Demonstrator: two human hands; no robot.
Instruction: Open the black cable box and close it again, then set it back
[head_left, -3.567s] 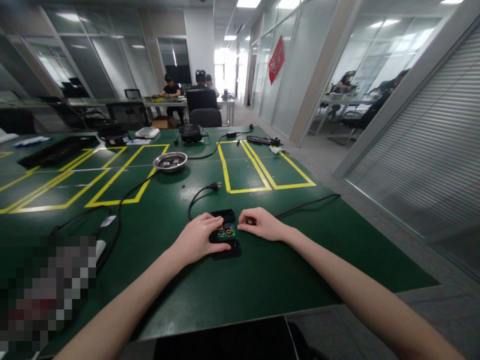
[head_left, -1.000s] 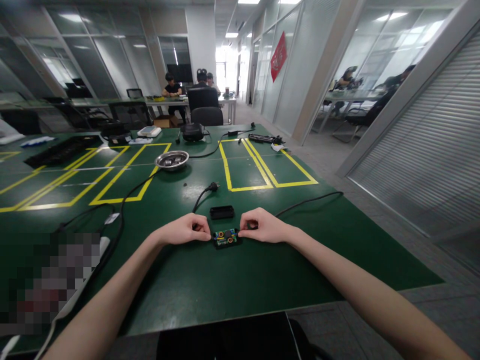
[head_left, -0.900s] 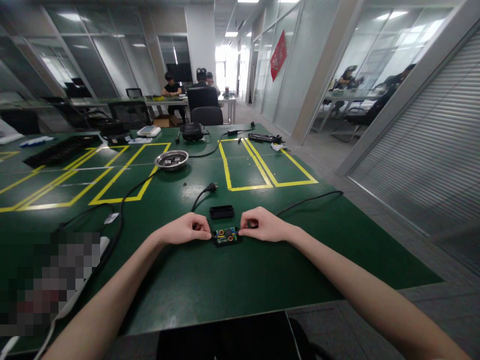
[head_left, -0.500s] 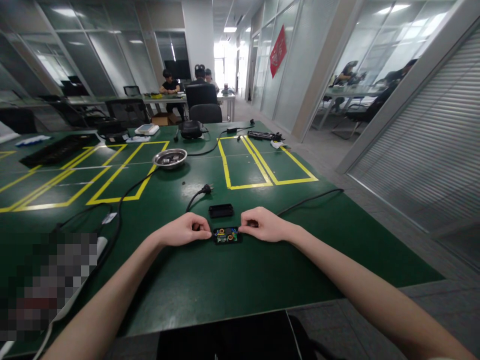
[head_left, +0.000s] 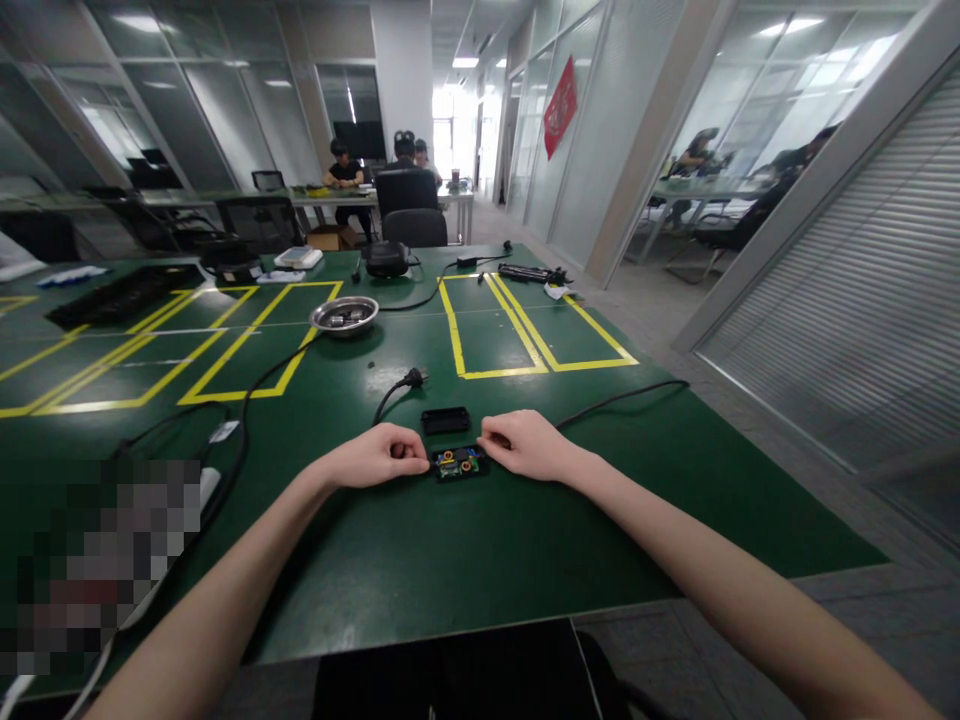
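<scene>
- Left hand (head_left: 379, 457): curls loosely around a hollow, thumb and forefinger closed to a pinch against the left end of the black case (head_left: 481, 469); hides whatever sits between the fingertips.
- Right hand (head_left: 529, 447): closes likewise to a pinch at the right end of the case, other fingers tucked under; cannot tell what exactly is gripped there.
- Black case: lies on the desk (head_left: 450, 570) between both hands, nearer the front edge than the back; points one short end at each hand, long axis running left to right, about parallel to the front edge.
- Green circuit board (head_left: 450, 467): sits inside, face up, bearing ring-shaped, copper-coloured coils.
- Black half-shell (head_left: 445, 420): rests just beyond the case, apart from it; is oblong, hollow side up, long axis also left to right.
- Plug cord (head_left: 384, 404): bends from behind the left hand to a black plug (head_left: 413, 377) with metal prongs.
- Second cord (head_left: 615, 400): stretches from behind the right hand toward the desk's right edge.
- Shiny round metal bowl (head_left: 334, 330): stands farther back and left, holding small metal pieces (head_left: 349, 318).
- Yellow tape (head_left: 502, 374): outlines oblongs on the smooth green top.
</scene>
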